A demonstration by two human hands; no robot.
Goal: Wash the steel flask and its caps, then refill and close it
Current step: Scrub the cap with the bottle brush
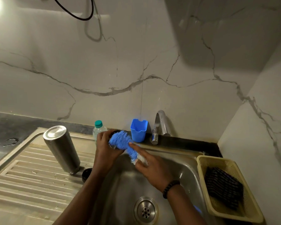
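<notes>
While the left hand (106,144) grips a dark cap (114,133) over the sink (182,169), the right hand (150,168) scrubs it with a blue brush (122,143); the steel flask (62,148) stands inverted left of the sink. Next, probably rinsing.

Blue cup (139,132), yellow basket (251,207), plastic bottle (99,130)

Bare forearms (sleeveless); dark beaded bracelet (170,188) at right wrist.
</notes>
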